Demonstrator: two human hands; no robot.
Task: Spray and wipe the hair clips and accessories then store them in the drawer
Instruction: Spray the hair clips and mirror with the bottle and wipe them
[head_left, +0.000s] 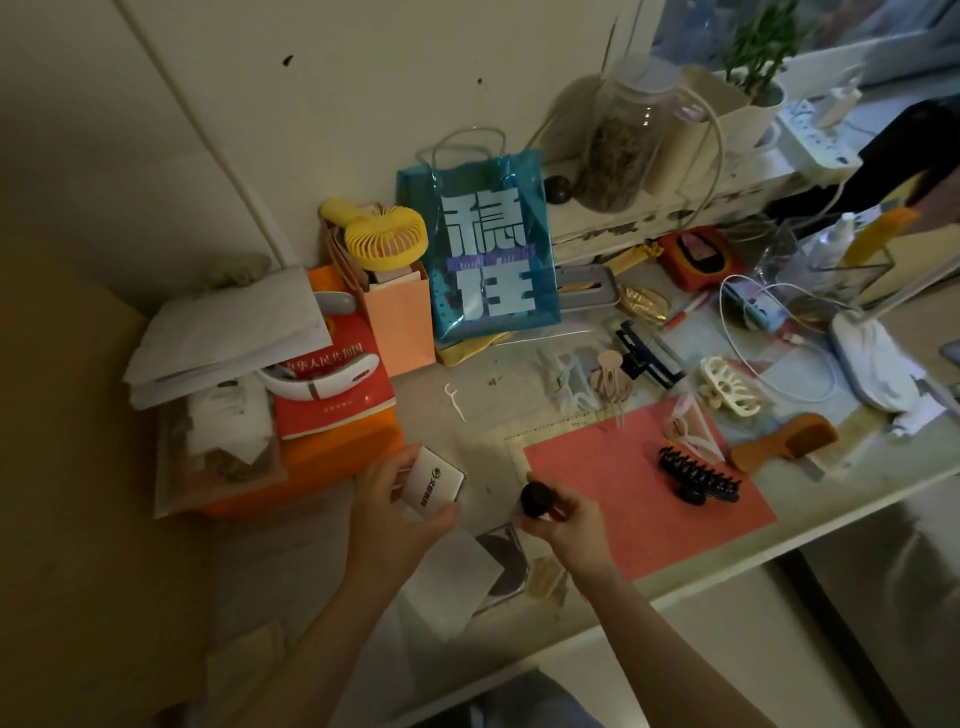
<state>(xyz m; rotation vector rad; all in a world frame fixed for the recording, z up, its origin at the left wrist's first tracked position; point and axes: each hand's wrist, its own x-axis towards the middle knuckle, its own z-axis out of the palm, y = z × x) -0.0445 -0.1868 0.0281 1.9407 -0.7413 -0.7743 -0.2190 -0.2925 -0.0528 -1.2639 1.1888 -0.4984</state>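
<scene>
My left hand grips a small white box with dark print, held above the desk. My right hand holds a small bottle with a round black cap at the left edge of a pink mat. A black claw clip lies on the mat. A cream claw clip, a beige clip, a dark blue clip, a clear clip and a brown comb lie beyond the mat. No drawer is visible.
A blue gift bag, a yellow fan in an orange bag, and a red book on an orange box crowd the back left. White cables, a jar and a power strip sit right. Paper lies under my hands.
</scene>
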